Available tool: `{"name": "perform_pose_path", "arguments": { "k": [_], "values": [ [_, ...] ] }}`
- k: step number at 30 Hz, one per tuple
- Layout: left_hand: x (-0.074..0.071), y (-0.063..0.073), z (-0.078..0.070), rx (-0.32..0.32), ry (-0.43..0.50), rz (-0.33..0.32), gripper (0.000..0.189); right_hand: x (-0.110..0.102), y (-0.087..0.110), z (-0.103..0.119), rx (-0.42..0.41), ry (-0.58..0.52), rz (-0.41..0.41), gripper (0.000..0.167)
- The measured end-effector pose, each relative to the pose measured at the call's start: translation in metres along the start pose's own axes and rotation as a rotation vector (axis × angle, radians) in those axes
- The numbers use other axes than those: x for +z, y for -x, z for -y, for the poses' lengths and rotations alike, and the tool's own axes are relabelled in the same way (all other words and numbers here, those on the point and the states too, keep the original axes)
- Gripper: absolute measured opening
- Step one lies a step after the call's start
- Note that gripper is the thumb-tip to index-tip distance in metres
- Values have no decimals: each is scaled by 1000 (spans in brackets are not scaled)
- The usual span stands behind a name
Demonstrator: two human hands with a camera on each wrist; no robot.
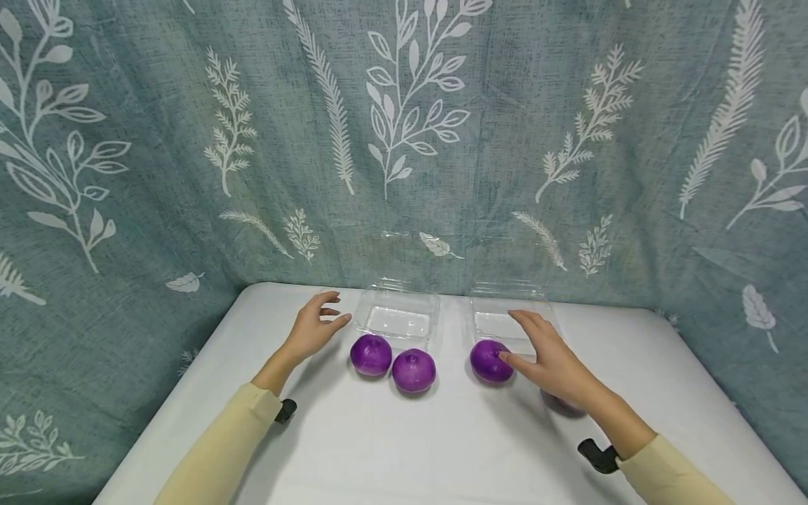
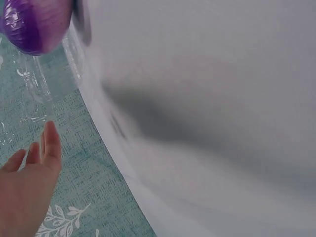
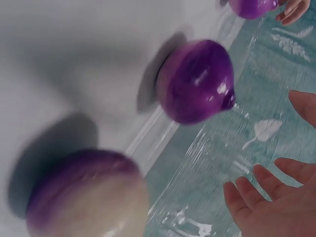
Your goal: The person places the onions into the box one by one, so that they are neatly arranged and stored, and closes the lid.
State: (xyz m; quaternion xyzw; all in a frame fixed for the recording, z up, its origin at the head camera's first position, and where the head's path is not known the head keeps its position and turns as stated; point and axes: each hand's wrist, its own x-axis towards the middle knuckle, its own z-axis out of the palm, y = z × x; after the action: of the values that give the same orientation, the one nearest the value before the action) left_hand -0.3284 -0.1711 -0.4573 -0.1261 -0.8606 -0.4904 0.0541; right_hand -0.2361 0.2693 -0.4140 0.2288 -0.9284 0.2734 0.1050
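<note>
Two purple onions, a left one (image 1: 370, 355) and one beside it (image 1: 414, 371), sit in front of the left clear plastic box (image 1: 398, 321). My left hand (image 1: 315, 327) hovers left of that box, fingers loosely bent and holding nothing. Over on the right, another onion (image 1: 491, 362) sits before the right clear box (image 1: 495, 325). Above and beside it hangs my right hand (image 1: 549, 358), thumb and fingers spread. A fourth onion (image 1: 563, 405) is mostly hidden under that hand; the right wrist view shows its pale and purple side (image 3: 89, 197). Both boxes have raised lids.
The white table (image 1: 379, 449) has its far edge just behind the boxes. A blue-green curtain (image 1: 505, 140) with white leaf prints hangs behind and along the sides. A dark wrist strap (image 1: 598, 456) shows at the right sleeve.
</note>
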Motion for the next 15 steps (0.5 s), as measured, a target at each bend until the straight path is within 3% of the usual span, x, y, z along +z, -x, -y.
{"name": "perform_pose_path", "arguments": {
  "k": [6, 15],
  "values": [
    [4, -7, -2, -87, 40, 46, 58, 10, -8, 12, -35, -29, 29, 73],
    [10, -19, 3, -205, 289, 148, 50, 33, -22, 31, -33, -111, 122, 66]
  ]
}}
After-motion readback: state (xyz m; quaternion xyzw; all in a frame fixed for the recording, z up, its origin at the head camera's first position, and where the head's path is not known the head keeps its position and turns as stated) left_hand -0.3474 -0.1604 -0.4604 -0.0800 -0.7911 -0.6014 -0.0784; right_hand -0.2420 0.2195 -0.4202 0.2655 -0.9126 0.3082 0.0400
